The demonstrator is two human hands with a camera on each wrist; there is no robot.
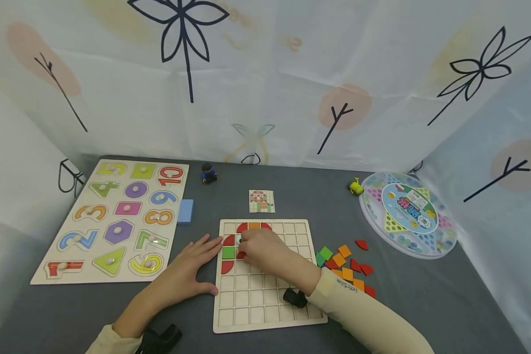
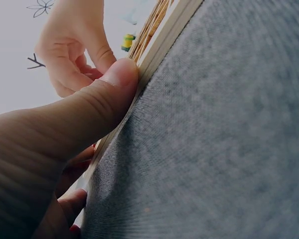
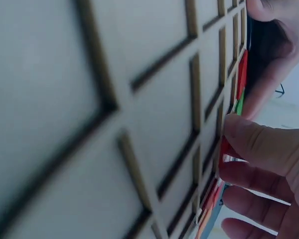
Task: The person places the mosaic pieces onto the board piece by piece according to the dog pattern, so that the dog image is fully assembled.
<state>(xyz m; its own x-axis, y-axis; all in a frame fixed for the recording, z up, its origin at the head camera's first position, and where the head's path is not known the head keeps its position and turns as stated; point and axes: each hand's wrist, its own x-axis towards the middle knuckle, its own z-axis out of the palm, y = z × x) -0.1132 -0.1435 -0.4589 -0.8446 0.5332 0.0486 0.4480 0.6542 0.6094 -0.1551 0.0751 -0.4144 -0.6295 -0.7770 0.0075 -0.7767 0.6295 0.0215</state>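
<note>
1. A pale grid board [image 1: 248, 316] is laid flat, partly filled.
2. Red rounded pieces [image 1: 227, 267], one green square [image 1: 228, 252] and one orange square [image 1: 253, 225] are set in its upper cells.
3. Loose coloured pieces [image 1: 347, 274] are scattered beside its right edge.

The left hand [image 1: 188, 268] is filling the gap between the number board [image 1: 90, 250] and the grid board [image 1: 248, 314], its thumb touching the grid board's left edge. The right hand [image 1: 263, 250] is covering far cells, and the right sleeve [image 1: 367, 307] is blocking approach from the near right. Loose tiles [image 1: 344, 251] are crowding the tabletop [image 1: 425, 290] right of the board. Free room is lying over the near-left cells; beyond the far edge, gaps are running left and right of the picture card [image 1: 261, 201].
</note>
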